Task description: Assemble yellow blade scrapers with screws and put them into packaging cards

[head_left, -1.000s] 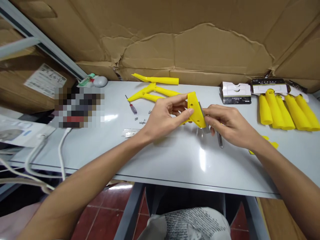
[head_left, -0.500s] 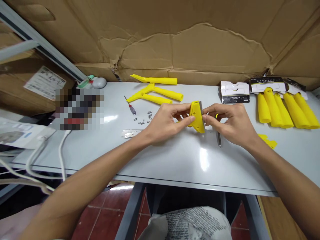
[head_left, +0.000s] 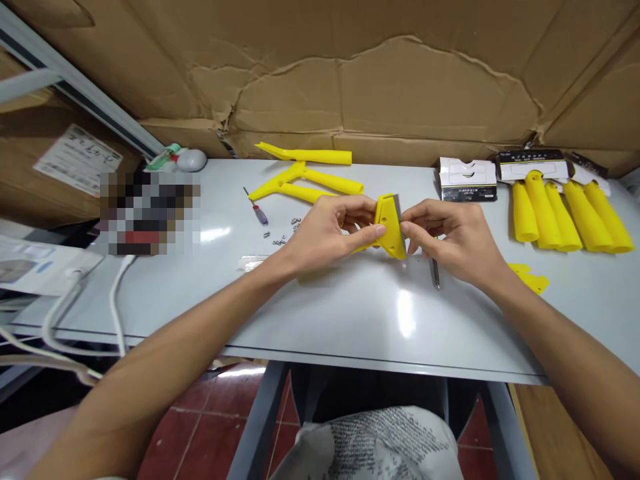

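Note:
My left hand (head_left: pixel 333 233) is closed around a yellow scraper (head_left: pixel 389 230), with its thumb pressed on the flat head. The head stands upright over the table, and part of the handle is hidden behind my fingers. Along the head's right edge runs a grey metal blade (head_left: pixel 399 217). My right hand (head_left: pixel 453 237) pinches this blade edge between thumb and fingertips. Below the right fingers shows a thin metal shaft (head_left: pixel 435 272); whether the hand holds it or it lies on the table, I cannot tell.
Yellow scraper handles (head_left: pixel 305 175), a small screwdriver (head_left: pixel 259 212), loose screws (head_left: pixel 280 240) and thin blades (head_left: pixel 251 263) lie left. Rightward are black-and-white packages (head_left: pixel 467 180), yellow sleeves (head_left: pixel 545 213) and flat yellow pieces (head_left: pixel 530 278). Cardboard (head_left: pixel 390 93) stands behind; white cables (head_left: pixel 117 307) cross the left end.
The view has shifted slightly, so everything sits a little further left and up. My right fingertips stay at the blade edge with a small change in grip; the left hold looks the same.

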{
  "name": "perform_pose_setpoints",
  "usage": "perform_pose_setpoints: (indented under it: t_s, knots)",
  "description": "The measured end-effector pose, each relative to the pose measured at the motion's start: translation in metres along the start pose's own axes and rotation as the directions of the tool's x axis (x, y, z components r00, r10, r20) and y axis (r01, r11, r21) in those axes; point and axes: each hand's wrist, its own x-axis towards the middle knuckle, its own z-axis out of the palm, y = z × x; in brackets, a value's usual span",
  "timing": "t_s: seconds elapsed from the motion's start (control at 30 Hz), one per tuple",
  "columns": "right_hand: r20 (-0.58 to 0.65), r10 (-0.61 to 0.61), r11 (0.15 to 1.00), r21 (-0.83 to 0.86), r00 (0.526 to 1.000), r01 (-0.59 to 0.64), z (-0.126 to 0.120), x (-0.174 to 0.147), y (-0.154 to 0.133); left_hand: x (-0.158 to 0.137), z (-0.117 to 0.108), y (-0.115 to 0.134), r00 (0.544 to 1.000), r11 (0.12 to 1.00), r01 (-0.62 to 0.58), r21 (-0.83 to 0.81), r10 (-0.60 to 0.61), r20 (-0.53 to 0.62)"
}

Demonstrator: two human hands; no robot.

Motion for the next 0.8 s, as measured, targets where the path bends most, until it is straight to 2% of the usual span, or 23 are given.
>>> perform_pose_setpoints:
  t_s: [0.33,0.5,0.8]
  knots:
    - [-0.052,-0.001,0.998,0.07,0.999,0.004,-0.0041,-0.0009,-0.0033,0.0004,0.0019,0.0034,1.0,0.999,-0.01,0.031,0.011,-0.027]
    - [0.01,-0.006,0.997,0.083,1.0,0.005,-0.0044,0.0,-0.0011,-0.0004,0.0039,0.0035,0.999,0.999,-0.023,0.031,0.024,-0.035]
    - [0.011,0.009,0.996,0.094,1.0,-0.01,0.003,-0.003,0.0019,0.0022,0.0039,0.0028,0.994,0.999,-0.045,-0.024,0.042,-0.104]
